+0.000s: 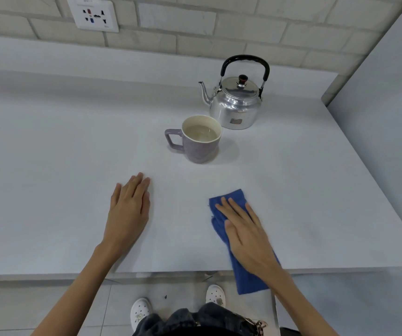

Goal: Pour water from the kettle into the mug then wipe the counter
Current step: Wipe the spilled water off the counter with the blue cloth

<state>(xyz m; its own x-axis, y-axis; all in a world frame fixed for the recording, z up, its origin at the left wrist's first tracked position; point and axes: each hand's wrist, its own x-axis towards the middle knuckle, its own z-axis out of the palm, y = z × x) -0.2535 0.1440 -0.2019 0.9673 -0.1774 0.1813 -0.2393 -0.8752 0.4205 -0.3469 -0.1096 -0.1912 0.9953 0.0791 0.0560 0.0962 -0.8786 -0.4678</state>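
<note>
A silver kettle [236, 103] with a black handle stands upright at the back right of the grey counter [61, 166], spout pointing left. Just in front of it sits a purple mug [198, 139] holding water, its handle to the left. My right hand [246, 231] lies flat, fingers spread, on a blue cloth [231, 200] near the counter's front edge; the cloth's near end hangs over the edge. My left hand [129, 209] rests flat on the bare counter, holding nothing, left of the cloth.
A brick wall with a white power socket [93, 14] runs along the back. A grey side wall [389, 117] bounds the counter on the right. Below the front edge I see tiled floor and white shoes [140, 311].
</note>
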